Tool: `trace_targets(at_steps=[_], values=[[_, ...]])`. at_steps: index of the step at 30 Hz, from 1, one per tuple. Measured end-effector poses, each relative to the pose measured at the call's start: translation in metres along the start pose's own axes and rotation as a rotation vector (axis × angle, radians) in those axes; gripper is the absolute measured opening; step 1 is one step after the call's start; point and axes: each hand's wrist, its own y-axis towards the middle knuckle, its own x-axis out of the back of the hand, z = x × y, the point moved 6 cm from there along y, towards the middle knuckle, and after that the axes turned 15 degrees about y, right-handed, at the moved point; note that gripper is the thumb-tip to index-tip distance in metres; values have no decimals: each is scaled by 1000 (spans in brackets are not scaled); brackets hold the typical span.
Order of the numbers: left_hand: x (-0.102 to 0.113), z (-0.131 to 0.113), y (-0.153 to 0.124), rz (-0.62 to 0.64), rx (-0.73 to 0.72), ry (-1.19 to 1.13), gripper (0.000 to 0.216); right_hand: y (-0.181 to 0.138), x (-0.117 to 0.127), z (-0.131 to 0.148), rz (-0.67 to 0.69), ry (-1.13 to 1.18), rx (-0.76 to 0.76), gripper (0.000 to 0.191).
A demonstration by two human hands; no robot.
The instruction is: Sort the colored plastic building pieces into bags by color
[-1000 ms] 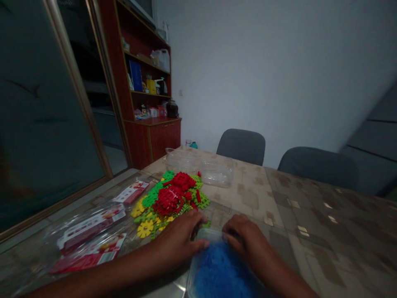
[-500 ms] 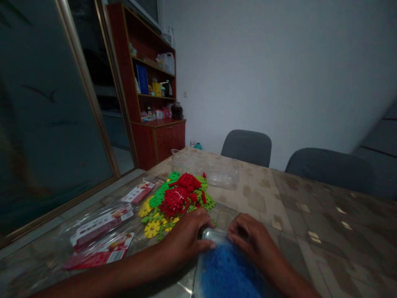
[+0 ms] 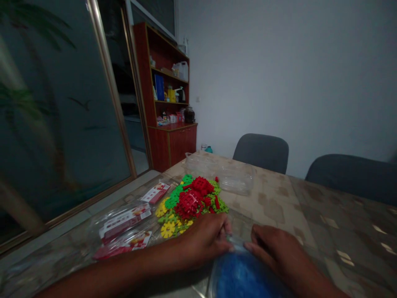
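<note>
A clear plastic container [image 3: 245, 275] filled with blue pieces stands at the table's near edge, blurred and cut off by the bottom of the view. My left hand [image 3: 214, 238] pinches its far left edge between thumb and fingers. On the far right edge, my right hand [image 3: 268, 246] grips with bent fingers and the thumb against the rim. Just beyond my left hand lies a heap of plastic building pieces: red ones [image 3: 190, 203] on top, green ones [image 3: 173, 198] and yellow flower-shaped ones [image 3: 168, 229] around them.
Clear plastic packages with red and white labels [image 3: 125, 221] lie left of the heap. Transparent plastic trays [image 3: 237, 180] sit behind it on the patterned table [image 3: 273, 198]. Two grey chairs [image 3: 262, 151] stand at the far side; a red-brown cabinet [image 3: 173, 147] is at the back left.
The view has turned left, so everything appears further right. Both hands still grip the container's far edge, and their thumbs are now closer together.
</note>
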Motion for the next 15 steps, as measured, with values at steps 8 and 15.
trace_targets(at_steps=[8, 15], values=[[-34, 2, 18, 208, -39, -590, 24, -15, 10, -28, 33, 203, 33, 52], [-46, -4, 19, 10, -1, -551, 19, -33, 6, -55, -3, 380, 26, 45]])
